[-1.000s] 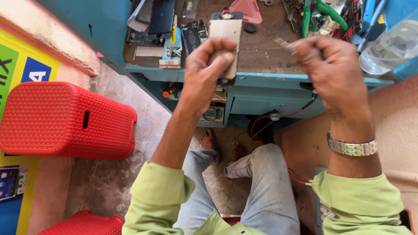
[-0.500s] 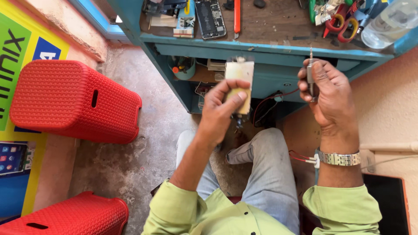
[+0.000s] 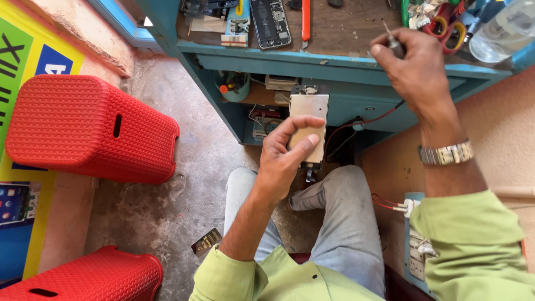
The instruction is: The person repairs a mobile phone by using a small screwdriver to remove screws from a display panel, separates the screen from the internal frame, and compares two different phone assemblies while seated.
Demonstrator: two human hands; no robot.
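Observation:
My left hand [image 3: 285, 156] grips a flat metal-backed phone screen panel [image 3: 310, 114], held upright over my knees in front of the blue workbench [image 3: 334, 58]. Thumb and fingers wrap its lower half. My right hand [image 3: 415, 69] is raised at the bench's front edge and pinches a small thin metal tool [image 3: 390, 36] between thumb and fingers. A metal watch sits on that wrist. An opened phone [image 3: 270, 22] and an orange-handled tool [image 3: 305, 19] lie on the bench top.
A red plastic stool [image 3: 83, 128] stands at left, another red stool [image 3: 83, 278] at lower left. A clear plastic bottle [image 3: 501, 30] and scissors [image 3: 440, 22] sit at the bench's right. Wires and parts fill the shelf under the bench. A wall socket [image 3: 418, 245] is by my right elbow.
My left hand has lowered the screen panel from the bench top toward my lap. My right hand stays raised near the bench edge with the small tool, which now points up and left.

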